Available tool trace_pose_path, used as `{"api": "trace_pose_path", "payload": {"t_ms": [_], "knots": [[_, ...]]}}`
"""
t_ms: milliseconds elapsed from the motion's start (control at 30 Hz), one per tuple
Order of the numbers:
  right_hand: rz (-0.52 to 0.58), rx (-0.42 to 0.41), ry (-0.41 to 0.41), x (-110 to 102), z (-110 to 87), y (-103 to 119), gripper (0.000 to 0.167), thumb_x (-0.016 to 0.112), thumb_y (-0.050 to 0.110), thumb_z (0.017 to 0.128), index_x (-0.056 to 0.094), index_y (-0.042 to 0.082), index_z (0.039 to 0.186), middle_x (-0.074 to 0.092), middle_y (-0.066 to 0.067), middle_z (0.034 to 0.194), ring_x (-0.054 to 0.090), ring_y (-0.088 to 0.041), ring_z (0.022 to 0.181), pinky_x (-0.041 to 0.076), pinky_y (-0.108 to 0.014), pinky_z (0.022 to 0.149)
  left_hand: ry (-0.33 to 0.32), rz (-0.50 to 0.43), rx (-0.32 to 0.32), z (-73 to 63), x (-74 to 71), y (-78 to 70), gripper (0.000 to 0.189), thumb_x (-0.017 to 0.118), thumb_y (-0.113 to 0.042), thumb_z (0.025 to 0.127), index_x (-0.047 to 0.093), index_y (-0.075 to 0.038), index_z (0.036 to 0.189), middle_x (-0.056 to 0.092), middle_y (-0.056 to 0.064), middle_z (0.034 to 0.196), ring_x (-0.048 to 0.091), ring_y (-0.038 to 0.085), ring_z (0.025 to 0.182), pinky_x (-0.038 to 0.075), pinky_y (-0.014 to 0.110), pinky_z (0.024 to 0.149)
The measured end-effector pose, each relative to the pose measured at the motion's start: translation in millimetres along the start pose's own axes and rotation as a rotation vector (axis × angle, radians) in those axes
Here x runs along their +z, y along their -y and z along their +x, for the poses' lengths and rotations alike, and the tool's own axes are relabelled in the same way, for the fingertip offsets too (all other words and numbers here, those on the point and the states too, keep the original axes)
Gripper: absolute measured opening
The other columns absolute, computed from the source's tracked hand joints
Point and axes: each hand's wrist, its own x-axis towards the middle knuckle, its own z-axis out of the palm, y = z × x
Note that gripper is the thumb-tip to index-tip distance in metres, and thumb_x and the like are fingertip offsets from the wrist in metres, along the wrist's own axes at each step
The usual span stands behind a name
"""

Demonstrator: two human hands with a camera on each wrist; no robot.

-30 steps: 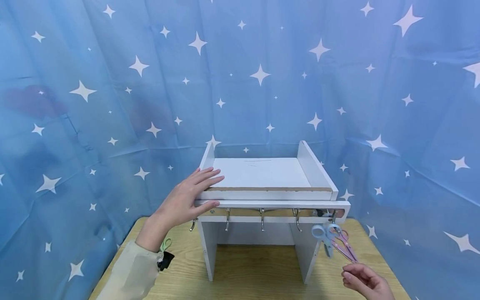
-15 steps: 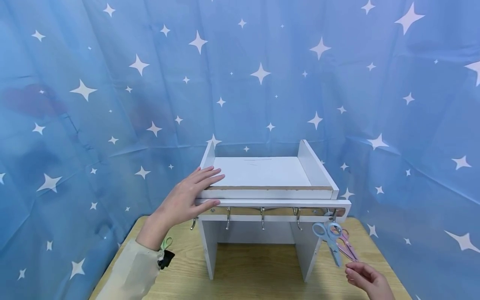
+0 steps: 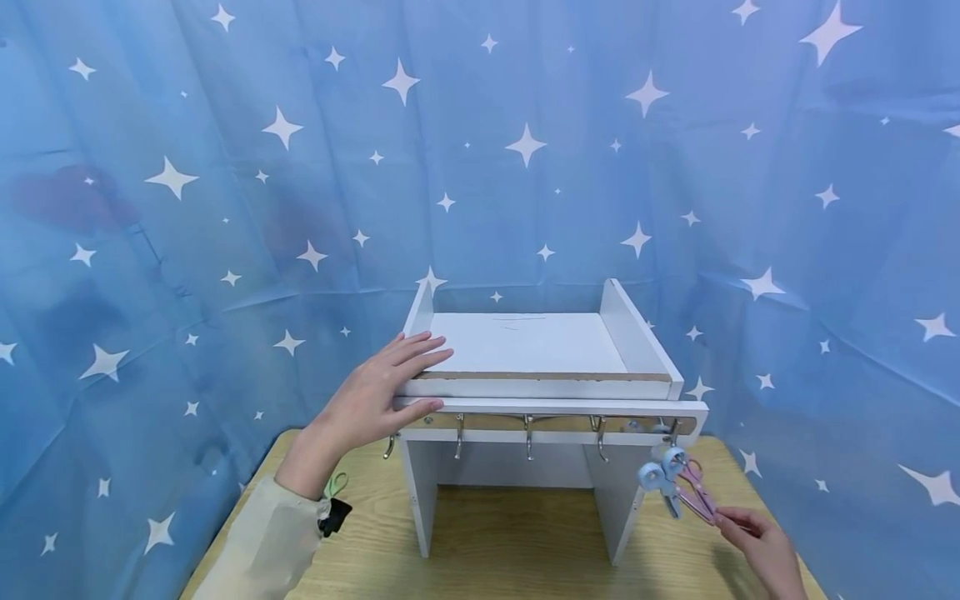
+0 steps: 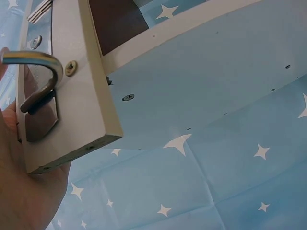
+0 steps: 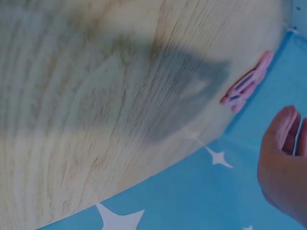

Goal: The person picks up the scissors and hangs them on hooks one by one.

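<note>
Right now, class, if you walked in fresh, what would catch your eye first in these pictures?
A white shelf unit stands on the wooden table against a blue star-printed backdrop. The left hand rests on the shelf's left front corner. At the rightmost hook, blue scissors hang beside pink scissors, whose tips the right hand touches.

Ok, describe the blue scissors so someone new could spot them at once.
Find the white shelf unit on the wooden table; a row of metal hooks runs under its front edge. The blue scissors hang from the rightmost hook, beside pink scissors that the right hand touches. Only this pair has round blue handles.
</note>
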Motion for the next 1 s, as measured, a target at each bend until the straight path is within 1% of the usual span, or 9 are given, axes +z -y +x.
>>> {"api": "trace_pose_path", "payload": {"t_ms": [167,233,300,367,433,500,633,800,1000], "knots": [[-0.068,0.012,-0.022,-3,18.5,-7,0.064,0.064,0.049,0.094,0.062,-0.004,0.13,0.073,0.004,0.096,0.062,-0.002,0.078,0.059,-0.033,0.072,-0.002,-0.001,0.002,1.1,-0.8,-0.1,0.063,0.067,-0.041,0.093,0.047,-0.024,0.15,0.043,0.001,0.157,0.033,0.021,0.151,0.019,0.04,0.129],[-0.099,0.006,-0.049,-1,24.3,-9,0.063,0.064,0.048,0.094,0.063,-0.004,0.128,0.075,-0.003,0.098,0.062,-0.004,0.079,0.058,-0.033,0.07,-0.003,-0.001,0.003,1.3,-0.9,-0.1,0.063,0.067,-0.041,0.093,0.047,-0.024,0.15,0.043,0.0,0.157,0.033,0.02,0.151,0.019,0.04,0.129],[-0.14,-0.005,-0.089,1,29.8,-10,0.062,0.065,0.049,0.093,0.066,-0.004,0.125,0.076,-0.011,0.099,0.065,-0.014,0.082,0.058,-0.036,0.069,-0.005,-0.001,0.004,1.0,-1.1,0.0,0.063,0.067,-0.041,0.093,0.047,-0.024,0.15,0.043,0.0,0.157,0.033,0.02,0.151,0.019,0.041,0.129],[-0.204,-0.026,-0.138,5,34.4,-12,0.057,0.067,0.046,0.092,0.069,-0.003,0.121,0.075,-0.017,0.102,0.068,-0.031,0.088,0.057,-0.041,0.072,-0.009,-0.001,0.005,0.6,-1.1,0.1,0.063,0.067,-0.041,0.093,0.047,-0.024,0.15,0.043,0.0,0.157,0.033,0.02,0.151,0.019,0.041,0.129],[-0.263,-0.056,-0.18,9,38.8,-15,0.05,0.069,0.04,0.092,0.071,-0.003,0.115,0.074,-0.022,0.106,0.063,-0.046,0.101,0.055,-0.047,0.076,-0.011,-0.003,0.006,0.2,-0.5,0.5,0.063,0.067,-0.041,0.093,0.047,-0.025,0.15,0.043,0.0,0.157,0.033,0.02,0.151,0.02,0.041,0.129],[-0.325,-0.091,-0.213,13,42.5,-17,0.041,0.07,0.033,0.092,0.073,-0.003,0.111,0.072,-0.025,0.109,0.058,-0.053,0.111,0.052,-0.053,0.081,-0.011,-0.007,0.006,-0.2,0.4,0.9,0.063,0.067,-0.041,0.093,0.047,-0.025,0.15,0.043,0.0,0.157,0.033,0.02,0.151,0.02,0.041,0.129],[-0.413,-0.122,-0.248,19,48.3,-20,0.033,0.071,0.025,0.091,0.074,-0.002,0.108,0.071,-0.026,0.11,0.058,-0.053,0.111,0.05,-0.057,0.082,-0.009,-0.015,0.01,-0.2,1.4,0.8,0.062,0.067,-0.042,0.093,0.047,-0.025,0.15,0.043,0.001,0.157,0.034,0.02,0.15,0.021,0.042,0.129],[-0.514,-0.147,-0.208,24,52.8,-19,0.028,0.073,0.022,0.09,0.075,-0.002,0.104,0.072,-0.026,0.104,0.064,-0.05,0.099,0.052,-0.055,0.073,-0.011,-0.011,0.01,0.1,1.4,1.0,0.062,0.067,-0.042,0.094,0.047,-0.025,0.15,0.044,0.001,0.157,0.034,0.02,0.15,0.02,0.041,0.129],[-0.6,-0.159,-0.159,28,54.4,-19,0.026,0.075,0.016,0.087,0.075,-0.006,0.101,0.074,-0.023,0.094,0.067,-0.043,0.085,0.054,-0.05,0.065,-0.012,-0.01,0.008,0.1,1.6,0.9,0.062,0.067,-0.042,0.094,0.047,-0.025,0.149,0.044,0.001,0.157,0.034,0.02,0.15,0.021,0.041,0.129]]}}
